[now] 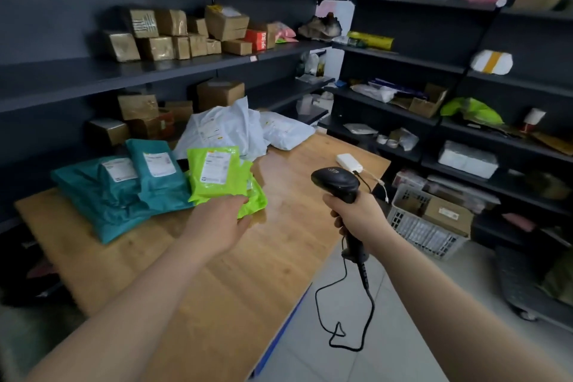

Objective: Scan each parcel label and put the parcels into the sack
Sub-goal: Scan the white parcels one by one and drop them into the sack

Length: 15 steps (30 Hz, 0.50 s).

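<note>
Left hand (220,223) reaches out over the wooden table (248,282); its thumb lies on the near edge of the lime-green parcel (214,174) and its fingers curl under that edge, so it grips the parcel. The parcel lies label-up just beyond the fingertips, resting on a second green parcel (255,200) that pokes out to the right of the fingers; which of the two the lower fingers touch cannot be told, as the edge is blurred. Left of the fingers, touching the green parcel's side: two teal parcels (124,192), labels up, overlapping. Further beyond the fingertips: a heap of white parcels (235,127) at the table's far end. Right hand (359,217) has all fingers wrapped round the handle of the black scanner (336,180); the scanner head rises above the knuckles and faces away from the person. Its cable (366,304) hangs below the fist, looping over the floor. A small white box (348,163) lies on the table beyond the scanner head. Right of the fist, on the floor: a white basket (415,226) holding cardboard boxes.
</note>
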{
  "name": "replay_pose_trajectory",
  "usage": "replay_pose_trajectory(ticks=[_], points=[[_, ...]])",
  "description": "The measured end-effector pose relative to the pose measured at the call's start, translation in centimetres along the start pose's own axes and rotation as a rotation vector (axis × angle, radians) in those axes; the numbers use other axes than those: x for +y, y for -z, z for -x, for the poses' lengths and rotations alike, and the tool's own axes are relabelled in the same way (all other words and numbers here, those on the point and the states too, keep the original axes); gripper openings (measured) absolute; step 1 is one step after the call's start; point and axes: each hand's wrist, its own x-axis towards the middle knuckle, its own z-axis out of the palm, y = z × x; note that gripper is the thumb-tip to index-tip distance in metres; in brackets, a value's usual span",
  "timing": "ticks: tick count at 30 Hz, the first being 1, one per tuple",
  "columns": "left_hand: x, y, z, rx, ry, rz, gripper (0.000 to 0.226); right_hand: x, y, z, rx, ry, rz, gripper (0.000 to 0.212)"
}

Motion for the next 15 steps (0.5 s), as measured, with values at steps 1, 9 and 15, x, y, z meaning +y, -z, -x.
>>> replay_pose_trajectory(ticks=[1,9,15], points=[[0.9,-0.6,-1.5,-0.011,0.011,0.002,0.043,0.2,0.9,-1.6,-0.004,0.001,-0.006,0.014],[4.7,-5.0,-14.1,-0.044,0.091,-0.009,0.042,1.4,5.7,-15.8,-0.038,-0.025,-0.03,0.012],[5.1,-8.6,-26.6,-0.056,0.158,0.079,0.046,0.9,7.9,-28.9,-0.053,-0.056,0.007,0.017]])
